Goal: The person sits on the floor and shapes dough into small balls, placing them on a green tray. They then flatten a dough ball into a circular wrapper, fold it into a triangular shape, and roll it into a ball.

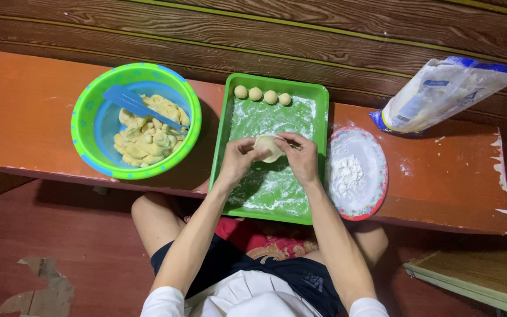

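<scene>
Dough is what both hands work in the head view: a small, flattened round of pale yellow dough held just above the green rectangular plastic tray, whose floor is dusted with white flour. The left hand and right hand each have their grip pinching an edge of the round, thumbs on top. It looks soft, light and easily torn, likely sticky where unfloured, so the rim seems the safest hold. Four small dough balls sit in a row at the tray's far end. On the orange desk, a green and blue bowl holds more dough, a blue spatula resting in it; a red-rimmed plate of flour lies right of the tray, with a flour bag beyond it.
</scene>
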